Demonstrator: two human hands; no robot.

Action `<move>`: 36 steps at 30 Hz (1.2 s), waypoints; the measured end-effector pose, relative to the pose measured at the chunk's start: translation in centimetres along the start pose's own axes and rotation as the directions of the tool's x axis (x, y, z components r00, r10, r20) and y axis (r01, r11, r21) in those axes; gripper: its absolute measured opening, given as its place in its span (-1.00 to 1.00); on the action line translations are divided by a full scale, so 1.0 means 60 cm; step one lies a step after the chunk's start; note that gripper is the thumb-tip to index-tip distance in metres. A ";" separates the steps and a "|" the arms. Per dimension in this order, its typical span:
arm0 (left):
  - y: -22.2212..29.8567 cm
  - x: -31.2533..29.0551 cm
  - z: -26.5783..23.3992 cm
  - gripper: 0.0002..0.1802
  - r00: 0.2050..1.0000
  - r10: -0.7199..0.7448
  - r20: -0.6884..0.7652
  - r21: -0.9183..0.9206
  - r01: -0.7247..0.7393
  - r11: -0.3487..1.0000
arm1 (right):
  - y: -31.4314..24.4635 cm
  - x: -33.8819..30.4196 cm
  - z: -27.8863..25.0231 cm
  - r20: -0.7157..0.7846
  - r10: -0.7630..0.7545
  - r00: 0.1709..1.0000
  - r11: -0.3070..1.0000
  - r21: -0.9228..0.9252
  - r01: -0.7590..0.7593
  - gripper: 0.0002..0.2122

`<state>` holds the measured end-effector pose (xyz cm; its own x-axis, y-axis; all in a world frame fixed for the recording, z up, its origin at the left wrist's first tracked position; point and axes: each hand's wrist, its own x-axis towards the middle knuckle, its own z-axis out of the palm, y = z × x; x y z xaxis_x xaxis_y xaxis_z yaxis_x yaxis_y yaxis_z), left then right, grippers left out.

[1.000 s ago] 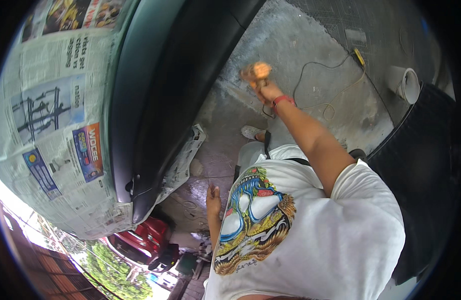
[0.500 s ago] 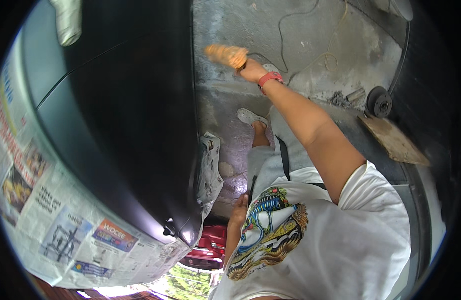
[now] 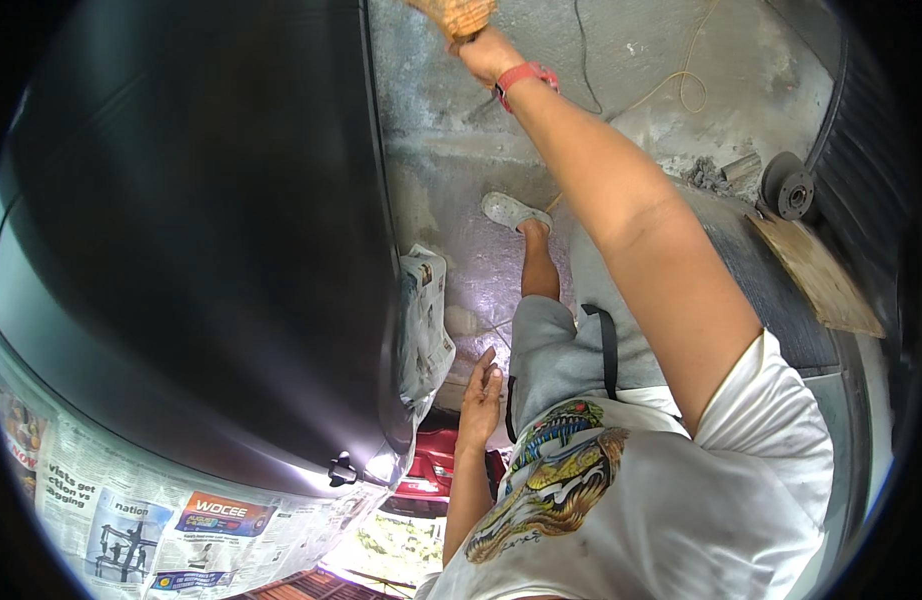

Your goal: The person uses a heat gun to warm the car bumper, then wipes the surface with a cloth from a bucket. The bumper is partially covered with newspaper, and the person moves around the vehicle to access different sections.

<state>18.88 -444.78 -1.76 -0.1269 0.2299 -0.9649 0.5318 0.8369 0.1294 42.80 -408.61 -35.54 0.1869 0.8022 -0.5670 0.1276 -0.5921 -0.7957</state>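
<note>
My right arm stretches up past the long dark car panel [image 3: 231,220]. Its hand [image 3: 487,55], with a red band at the wrist, is closed round an orange-tan bundle [image 3: 459,14] with a ridged, soft-looking surface. The view's top edge cuts off part of this bundle, and its exact kind does not show. My left hand [image 3: 481,398] hangs low beside my grey shorts, fingers stretched out and holding nothing. It is nearest to the newspaper sheet [image 3: 424,325] covering the panel's lower side, apart from it.
Newspaper [image 3: 131,530] masks the panel's near edge. A thin yellow cord [image 3: 681,75] and a dark cable [image 3: 583,50] trail over the concrete floor. At right lie a brake drum [image 3: 787,186] and a board [image 3: 821,275]. A red car [image 3: 429,465] stands beyond my left hand.
My right hand has moved farther up with the orange-tan bundle. My left hand has risen slightly and shows its fingers more plainly. The whole view has shifted.
</note>
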 end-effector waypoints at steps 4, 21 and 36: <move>-0.064 -0.002 0.014 -0.41 0.997 -0.071 0.037 0.003 0.071 0.997 | 0.035 -0.020 0.032 0.069 -0.022 0.997 0.977 -0.210 0.036 -0.53; -0.264 -0.014 -0.009 -0.41 0.996 -0.089 -0.016 -0.150 0.086 0.985 | 0.234 -0.565 0.276 0.627 0.225 0.746 0.863 -0.483 0.146 -0.51; -0.309 -0.050 0.022 -0.45 0.994 -0.090 -0.056 -0.210 0.076 0.975 | 0.169 -0.540 0.225 0.707 0.124 0.696 0.888 -0.392 0.240 -0.53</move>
<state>10.52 -461.68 -1.55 -0.2207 0.1809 -0.9584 0.3330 0.9376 0.1003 24.89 -439.58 -28.08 -0.5425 0.5392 -0.6442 0.5405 -0.3630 -0.7590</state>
